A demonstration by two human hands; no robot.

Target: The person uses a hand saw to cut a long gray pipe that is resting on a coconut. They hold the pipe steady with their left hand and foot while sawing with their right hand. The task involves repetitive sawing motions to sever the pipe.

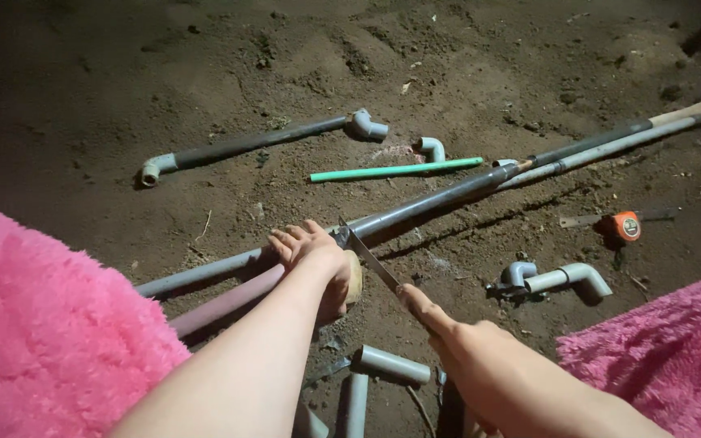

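With my left hand [316, 253] clamped over the long grey pipe [415, 207] lying across the dirt mid-scene, my right hand [456, 337] gripping what looks like a hacksaw blade [373, 261] should, I judge, stroke lightly and squarely just right of that grip.

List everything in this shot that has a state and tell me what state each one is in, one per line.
Left hand: grip closed over the long grey pipe, pinning it.
Right hand: gripping the saw, forefinger laid along it.
Hacksaw blade: set across the pipe beside the left hand.
Long grey pipe: lying on the dirt, not cut through.
Tape measure: tape partly pulled out.
Green pipe: lying loose, no fittings.
Pipe with elbows: fitted at both ends.
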